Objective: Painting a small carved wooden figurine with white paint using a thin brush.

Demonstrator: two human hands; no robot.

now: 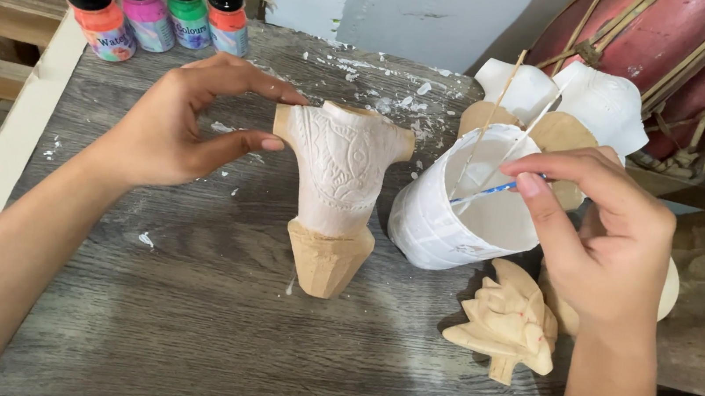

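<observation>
Standing upright mid-surface (pixel 180 311), the carved wooden torso (pixel 337 189) is being steadied by the left hand's (pixel 173 126) thumb and fingertips at its shoulder, while the right hand (pixel 609 240) is pinching a thin brush (pixel 484 191) dipping into the white paint cup (pixel 458 203); paint bottles (pixel 155 6) are lining the back edge.

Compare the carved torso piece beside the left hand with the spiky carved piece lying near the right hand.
The vase-shaped carved wooden torso wears a whitish coat on its upper part; the spiky, leaf-like carved wooden piece is bare pale wood. The torso is larger and lies on the grey plank tabletop between the hands, the left hand touching its shoulder; the spiky piece lies untouched below the right hand. Both are pale carved wood.
</observation>
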